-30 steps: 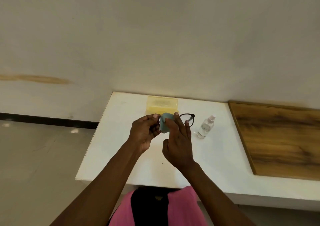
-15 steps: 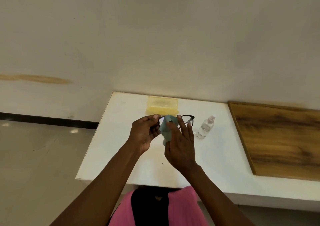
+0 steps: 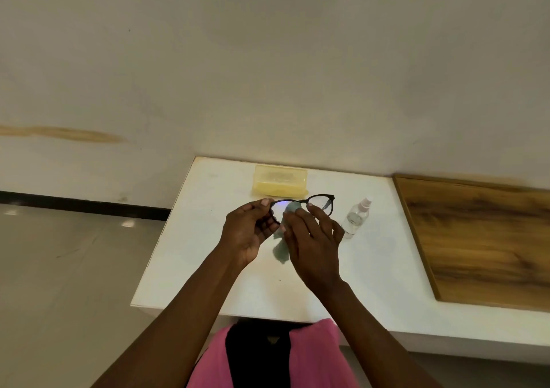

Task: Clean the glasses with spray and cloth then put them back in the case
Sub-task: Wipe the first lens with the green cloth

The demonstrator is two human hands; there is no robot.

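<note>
Step in hand: I read this as the wiping stage, since the cloth [image 3: 285, 229] is against the left lens of the glasses [image 3: 303, 204] and the spray bottle [image 3: 355, 217] stands apart on the table [image 3: 208, 238]
Left hand: my left hand [image 3: 248, 231] pinches the left end of the frame between thumb and fingertips, fingers curled, steadying it
Right hand: my right hand [image 3: 312, 238] pinches the cloth onto the lens with thumb and fingers, the rest of the cloth hanging down between my two hands
Where the glasses are: held up above the table, nearer to me than the case [image 3: 279, 180], with the spray bottle just to their right
Which way they point: the frame runs left to right across the scene, top rim uppermost; I cannot tell which face of the lenses is toward me, nor whether the temple arms are folded
Case: yellow, at the far edge of the table; it looks closed from here, though I cannot be sure
Next move calls for: I judge the right lens needs the cloth next, so my left-hand grip would have to stay light on the frame while the cloth shifts right; afterwards the case must be opened
</note>
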